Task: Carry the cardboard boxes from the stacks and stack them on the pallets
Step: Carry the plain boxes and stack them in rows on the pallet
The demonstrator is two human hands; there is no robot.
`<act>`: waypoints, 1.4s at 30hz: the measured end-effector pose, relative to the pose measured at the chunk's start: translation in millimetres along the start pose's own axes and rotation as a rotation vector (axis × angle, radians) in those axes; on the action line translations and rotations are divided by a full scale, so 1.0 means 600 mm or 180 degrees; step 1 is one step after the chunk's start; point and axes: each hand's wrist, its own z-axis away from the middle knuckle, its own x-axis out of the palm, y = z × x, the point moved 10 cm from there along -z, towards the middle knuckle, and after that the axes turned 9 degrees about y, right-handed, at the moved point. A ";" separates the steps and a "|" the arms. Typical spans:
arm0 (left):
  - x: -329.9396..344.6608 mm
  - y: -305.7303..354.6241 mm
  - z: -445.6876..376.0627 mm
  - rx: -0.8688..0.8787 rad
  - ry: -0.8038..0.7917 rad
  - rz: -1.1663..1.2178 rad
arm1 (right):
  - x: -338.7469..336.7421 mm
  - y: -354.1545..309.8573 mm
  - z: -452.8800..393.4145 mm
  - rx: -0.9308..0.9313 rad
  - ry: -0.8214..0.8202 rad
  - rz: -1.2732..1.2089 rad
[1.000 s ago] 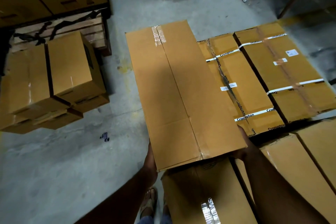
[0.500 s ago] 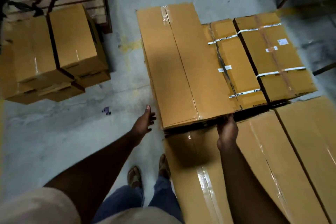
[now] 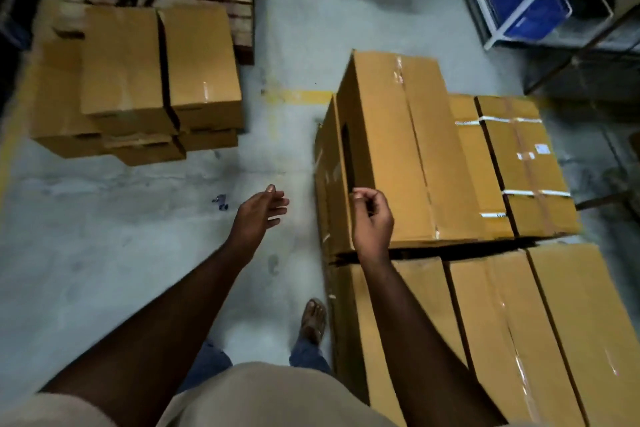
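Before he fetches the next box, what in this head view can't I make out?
- Pallet under the long box: hidden by the stacked boxes.
- White label on the strapped box: too small to read.
- Left stack: motion-blurred.
- Right hand contact with the long box: unclear.

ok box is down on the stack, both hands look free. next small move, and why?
Probably turn left toward the boxes on the floor for another one. The long box sits on the stack with neither hand gripping it: the left hand is open over bare floor, and the right hand, loosely curled, holds nothing.
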 end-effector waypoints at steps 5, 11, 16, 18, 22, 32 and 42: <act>-0.290 0.050 -0.054 0.0126 0.0422 0.0226 | 0.298 -0.084 0.106 0.0107 -0.0736 -0.0195; -0.597 0.123 -0.103 0.0220 0.0902 0.0275 | 0.575 -0.154 0.237 0.0338 -0.1298 -0.0258; -0.742 0.169 -0.170 0.0118 0.1172 0.0358 | 0.721 -0.193 0.253 0.0460 -0.1487 -0.0119; -0.768 0.188 -0.217 0.0121 0.1170 0.0368 | 0.773 -0.195 0.235 0.0465 -0.1523 -0.0084; -0.798 0.233 -0.356 0.0106 0.1128 0.0278 | 0.913 -0.194 0.171 0.0523 -0.1640 -0.0030; -0.848 0.333 -0.736 -0.0198 0.1276 -0.0165 | 1.301 -0.153 -0.006 0.1053 -0.2086 0.0080; -0.868 0.178 -1.089 -0.0752 0.1409 -0.1111 | 1.552 0.095 -0.148 0.1161 -0.2474 0.0829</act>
